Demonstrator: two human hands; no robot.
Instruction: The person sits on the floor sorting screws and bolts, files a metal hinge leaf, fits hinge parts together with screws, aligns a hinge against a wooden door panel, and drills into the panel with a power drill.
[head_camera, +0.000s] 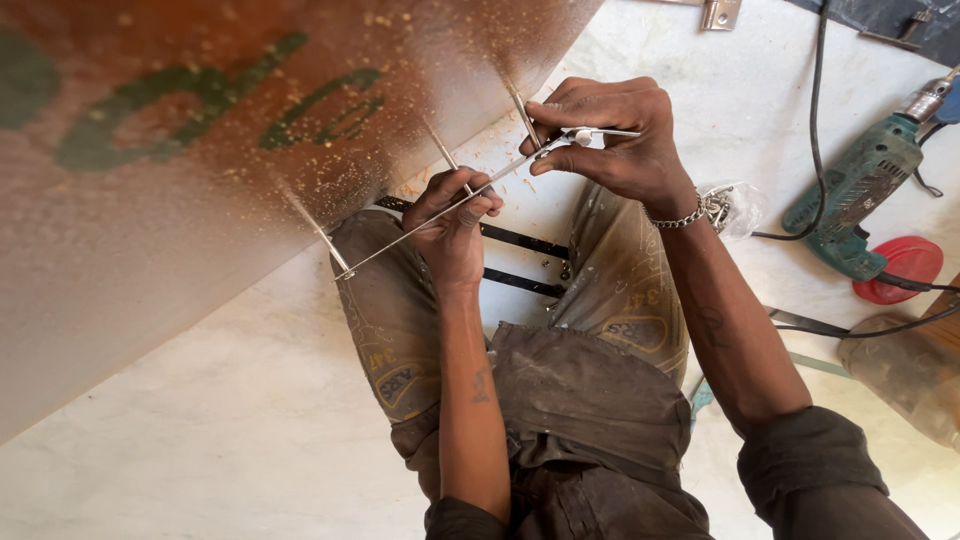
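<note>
My left hand (455, 225) grips the middle of a thin metal rod (400, 243) that runs from the lower left up to my right hand. My right hand (610, 135) pinches the rod's upper end, where a small white fitting (580, 137) sits between my fingertips. Both hands work at the edge of a large glossy brown board (200, 150) dusted with sawdust. The board reflects the rod as several bright streaks.
I sit on a pale floor (200, 440) with knees apart, black metal strips (520, 240) lying between them. To the right lie a green power drill (860, 185) with its black cord, a red disc (905, 268) and a clear bag of screws (725, 208). A metal hinge (720, 12) lies at the top.
</note>
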